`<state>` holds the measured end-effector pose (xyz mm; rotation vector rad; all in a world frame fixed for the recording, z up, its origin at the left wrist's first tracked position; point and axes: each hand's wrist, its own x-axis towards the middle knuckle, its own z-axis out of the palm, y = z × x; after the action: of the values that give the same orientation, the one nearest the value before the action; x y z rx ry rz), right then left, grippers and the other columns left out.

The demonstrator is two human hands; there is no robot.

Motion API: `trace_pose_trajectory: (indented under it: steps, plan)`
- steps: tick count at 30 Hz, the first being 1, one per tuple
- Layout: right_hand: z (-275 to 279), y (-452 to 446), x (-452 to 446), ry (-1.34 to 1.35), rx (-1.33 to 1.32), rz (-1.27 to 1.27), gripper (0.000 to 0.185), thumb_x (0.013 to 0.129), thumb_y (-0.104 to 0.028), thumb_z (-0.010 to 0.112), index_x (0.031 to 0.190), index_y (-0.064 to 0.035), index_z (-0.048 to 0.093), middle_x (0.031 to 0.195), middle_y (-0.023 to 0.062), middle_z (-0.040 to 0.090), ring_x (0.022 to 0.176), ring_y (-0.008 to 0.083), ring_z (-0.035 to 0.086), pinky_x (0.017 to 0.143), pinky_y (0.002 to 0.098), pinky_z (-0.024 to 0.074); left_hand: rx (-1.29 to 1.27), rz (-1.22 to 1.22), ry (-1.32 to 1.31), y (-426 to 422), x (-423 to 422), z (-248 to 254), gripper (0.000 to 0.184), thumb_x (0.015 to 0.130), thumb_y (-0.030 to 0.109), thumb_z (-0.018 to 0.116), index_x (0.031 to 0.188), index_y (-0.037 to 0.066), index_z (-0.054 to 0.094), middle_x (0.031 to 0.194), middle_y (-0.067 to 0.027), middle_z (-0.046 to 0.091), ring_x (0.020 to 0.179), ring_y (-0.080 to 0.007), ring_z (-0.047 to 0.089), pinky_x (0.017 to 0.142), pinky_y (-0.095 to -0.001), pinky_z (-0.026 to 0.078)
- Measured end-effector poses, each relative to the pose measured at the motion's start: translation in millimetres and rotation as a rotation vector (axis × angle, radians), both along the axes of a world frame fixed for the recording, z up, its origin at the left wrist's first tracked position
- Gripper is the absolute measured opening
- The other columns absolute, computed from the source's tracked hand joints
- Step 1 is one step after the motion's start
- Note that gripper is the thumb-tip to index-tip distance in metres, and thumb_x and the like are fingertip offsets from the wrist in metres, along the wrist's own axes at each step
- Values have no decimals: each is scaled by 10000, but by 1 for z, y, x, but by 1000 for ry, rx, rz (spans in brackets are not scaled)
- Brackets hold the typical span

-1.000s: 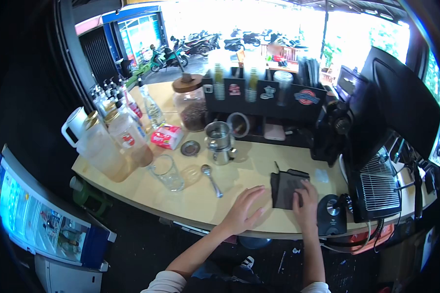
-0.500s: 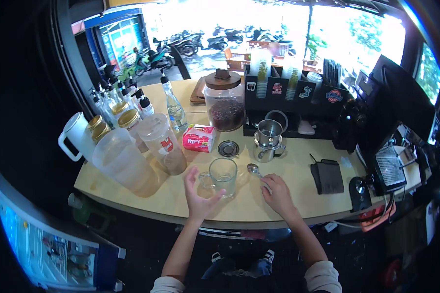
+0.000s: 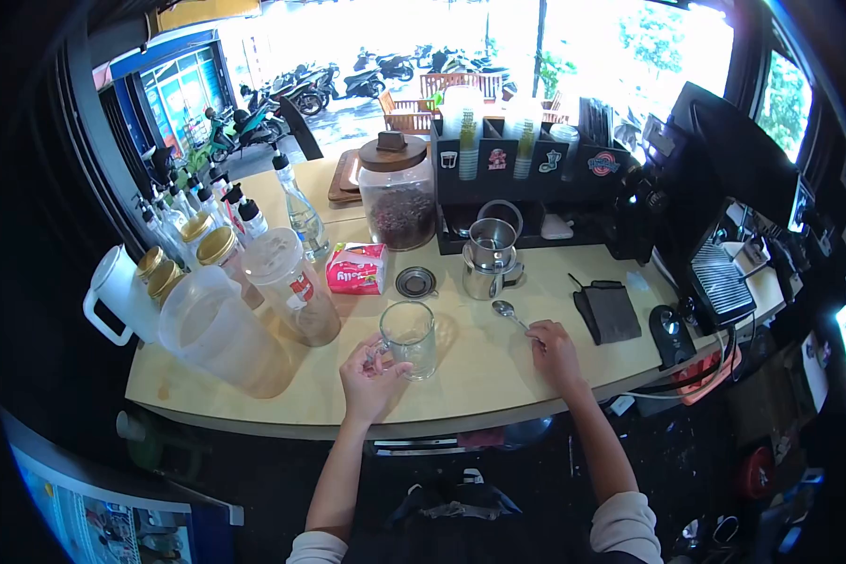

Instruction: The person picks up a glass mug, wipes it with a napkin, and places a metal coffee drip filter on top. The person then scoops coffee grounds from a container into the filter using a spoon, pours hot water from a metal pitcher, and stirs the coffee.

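One jar point(image 3: 397, 180) holds beans point(image 3: 402, 219) — left grip point(image 3: 370, 378) half-curled on glass mug point(image 3: 410, 344), right grip point(image 3: 556, 355) pinched on spoon point(image 3: 505, 309).

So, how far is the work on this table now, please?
Apparently done: the metal cup sits on the small metal pot. In hand: the right hand pinches the spoon by its handle, and the left hand is at the handle of the glass mug. Probably left: filling the mug, which looks empty, and covering the cup, since the round lid lies on the table.
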<state>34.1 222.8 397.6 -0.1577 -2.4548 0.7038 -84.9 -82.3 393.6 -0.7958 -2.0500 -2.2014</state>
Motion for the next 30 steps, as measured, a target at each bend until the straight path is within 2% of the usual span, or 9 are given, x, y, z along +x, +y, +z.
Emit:
trace_pose_trajectory:
  steps: [2, 4, 7, 9, 13, 18, 21, 25, 30]
  plan:
    - [3, 3, 6, 56, 10, -2, 219, 725, 27, 613, 940, -15, 634, 1045, 161, 608, 977, 340, 566, 850, 398, 464, 1, -12, 7, -3, -1, 4, 578, 698, -86, 753, 1226, -33, 525, 850, 24, 509, 982, -125, 587, 803, -281, 565]
    - [18, 16, 15, 110, 32, -8, 281, 726, -4, 645, 1006, -29, 631, 1114, 184, 595, 1041, 354, 554, 898, 410, 446, 81, -5, -25, -4, -3, 5, 541, 693, -39, 782, 1179, -63, 545, 1167, -123, 588, 996, -154, 600, 816, -272, 556]
    - [28, 61, 38, 220, 184, -311, 440, 745, -99, 686, 1166, -45, 570, 1243, 222, 530, 1180, 382, 479, 996, 460, 369, 238, -68, -42, 1, -1, 25, 552, 708, -85, 746, 1211, -52, 521, 1166, -106, 586, 1002, -169, 595, 811, -291, 565]
    - [1, 103, 49, -162, 312, -591, 486, 800, -193, 666, 1238, -42, 520, 1295, 218, 496, 1248, 388, 416, 1038, 499, 307, 232, -52, -45, 4, -6, 23, 579, 692, -83, 757, 1220, -40, 523, 1132, -78, 579, 1013, -176, 594, 810, -294, 565]
    - [-16, 124, 59, -161, 361, -499, 510, 847, -248, 623, 1283, -27, 475, 1279, 248, 505, 1211, 409, 449, 1018, 463, 336, 280, -15, -3, 16, -9, 27, 602, 675, -67, 774, 1224, -29, 529, 1172, -71, 565, 1039, -185, 590, 833, -299, 555]
    - [44, 113, 60, -102, -441, -580, 382, 868, -206, 589, 1178, 4, 513, 1127, 282, 573, 1044, 424, 553, 866, 447, 440, 234, 20, 1, 0, -6, 25, 588, 692, -74, 759, 1228, -19, 522, 1237, -86, 539, 1031, -174, 582, 827, -300, 562]
    - [37, 60, 44, 415, 27, -409, 309, 872, -161, 556, 1106, 37, 513, 896, 262, 619, 871, 439, 595, 776, 474, 467, 222, 69, 24, -13, -5, 27, 573, 703, -87, 747, 1224, -11, 521, 1262, -91, 527, 1015, -160, 577, 787, -294, 580]
    - [63, -49, 27, -453, -71, -109, 403, 832, -124, 550, 1189, 40, 464, 1127, 307, 551, 1002, 399, 577, 815, 459, 471, 257, 109, 20, -31, 2, 30, 595, 688, -66, 770, 1227, -6, 526, 1250, -87, 540, 1048, -172, 581, 783, -287, 577]
    - [-6, -131, -54, -281, 353, 108, 617, 821, -250, 567, 1372, -62, 364, 1443, 253, 284, 1299, 503, 268, 1055, 592, 226, 173, 201, 41, -57, 20, 39, 633, 671, -50, 790, 1242, -16, 520, 1121, -71, 585, 1056, -203, 595, 795, -290, 574]
